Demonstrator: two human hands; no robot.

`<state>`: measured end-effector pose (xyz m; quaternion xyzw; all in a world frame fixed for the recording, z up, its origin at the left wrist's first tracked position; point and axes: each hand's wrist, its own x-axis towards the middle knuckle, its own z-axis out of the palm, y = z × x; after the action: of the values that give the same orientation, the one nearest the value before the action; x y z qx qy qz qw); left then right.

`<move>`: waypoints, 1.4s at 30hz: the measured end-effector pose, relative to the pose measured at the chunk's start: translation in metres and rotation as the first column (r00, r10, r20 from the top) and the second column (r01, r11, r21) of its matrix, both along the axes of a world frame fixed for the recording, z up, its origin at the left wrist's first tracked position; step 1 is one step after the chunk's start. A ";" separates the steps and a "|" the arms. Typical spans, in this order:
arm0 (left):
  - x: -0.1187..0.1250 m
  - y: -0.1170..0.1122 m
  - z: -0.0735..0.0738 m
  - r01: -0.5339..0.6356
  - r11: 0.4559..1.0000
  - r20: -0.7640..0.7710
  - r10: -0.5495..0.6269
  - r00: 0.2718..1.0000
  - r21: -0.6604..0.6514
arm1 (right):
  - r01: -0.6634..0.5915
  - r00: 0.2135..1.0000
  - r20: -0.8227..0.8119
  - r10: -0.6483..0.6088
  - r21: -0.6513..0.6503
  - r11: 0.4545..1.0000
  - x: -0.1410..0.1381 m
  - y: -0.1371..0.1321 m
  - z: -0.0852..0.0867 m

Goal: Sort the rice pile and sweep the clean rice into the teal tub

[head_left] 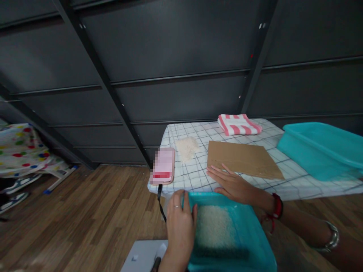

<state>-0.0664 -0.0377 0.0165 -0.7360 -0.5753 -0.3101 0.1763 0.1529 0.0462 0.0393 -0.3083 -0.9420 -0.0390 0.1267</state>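
Left hand (pixel 180 219): is curling at the left rim of the near tub (pixel 251 234); cannot tell whether it is gripping.
Right hand (pixel 232 183): is spreading open, palm down, by the cardboard (pixel 244 156).
Rice (pixel 215 226): is lying in the near tub; a patch (pixel 186 148) is lying on the bench (pixel 191 179), tub's 11 o'clock.
Progress: more rice is seemingly sitting inside; the patch is apparently remaining.
Phone (pixel 164 160): is showing nothing legible.
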 end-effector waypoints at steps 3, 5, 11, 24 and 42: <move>0.003 -0.003 -0.002 -0.042 0.999 -0.048 0.042 0.998 -0.007 | 0.003 1.000 -0.004 -0.003 0.013 1.000 0.000 0.000 -0.001; 0.004 -0.002 -0.002 -0.046 0.999 -0.052 0.045 0.998 -0.018 | 0.008 1.000 -0.009 -0.008 0.019 1.000 -0.001 0.000 -0.001; -0.001 -0.002 0.000 -0.004 0.997 -0.045 0.000 0.999 -0.083 | 0.009 1.000 -0.028 -0.009 0.014 1.000 -0.001 0.000 -0.001; 0.008 -0.001 0.011 0.284 0.945 0.001 -0.287 0.958 -0.160 | 0.011 0.999 -0.031 -0.011 -0.005 1.000 -0.002 -0.001 0.000; 0.023 0.003 0.014 0.228 0.943 -0.053 -0.247 0.968 -0.242 | 0.019 1.000 -0.024 -0.018 0.045 0.999 -0.002 0.000 -0.003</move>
<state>-0.0438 -0.0343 0.0303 -0.8279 -0.5071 -0.2282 0.0734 0.1513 0.0459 0.0361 -0.3147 -0.9363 -0.0581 0.1444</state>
